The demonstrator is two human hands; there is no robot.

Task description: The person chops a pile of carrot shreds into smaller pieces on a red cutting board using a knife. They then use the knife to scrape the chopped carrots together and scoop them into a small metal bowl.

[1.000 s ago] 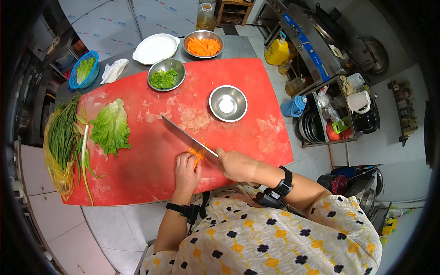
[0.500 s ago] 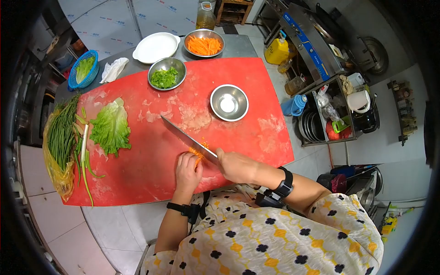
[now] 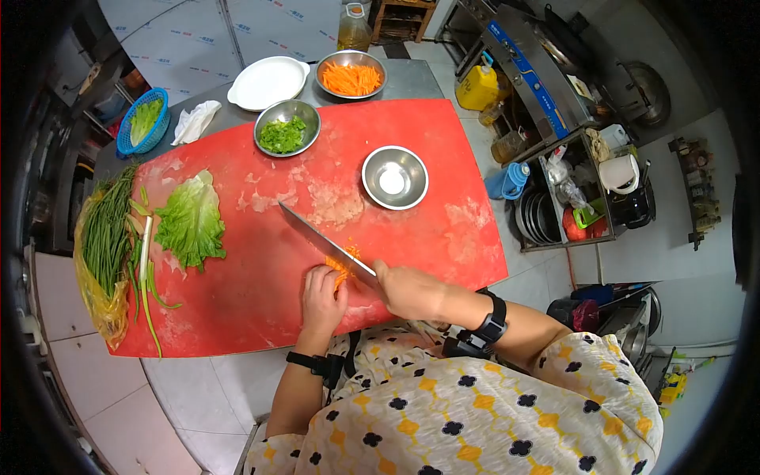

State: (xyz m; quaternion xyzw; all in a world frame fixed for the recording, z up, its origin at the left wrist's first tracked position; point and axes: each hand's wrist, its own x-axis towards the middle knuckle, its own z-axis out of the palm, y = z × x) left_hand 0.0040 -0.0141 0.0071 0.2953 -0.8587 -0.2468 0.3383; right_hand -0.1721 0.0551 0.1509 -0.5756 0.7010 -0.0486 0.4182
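A: What stands past the table?

B: Silvery panels with small red and blue print, then a brown wooden stand just beside them.

A: And on the right?

B: A metal stove with a blue strip along its front. Nearer is a metal rack with dark round pans on edge at one end.

A: The floor?

B: Pale tiles with thin joint lines. A yellow jug stands near the stove, a blue flask beside the rack.

A: Walls and light?

B: The right wall is pale, with a narrow shelf of small containers. The light is bright over the middle; the edges are dark.
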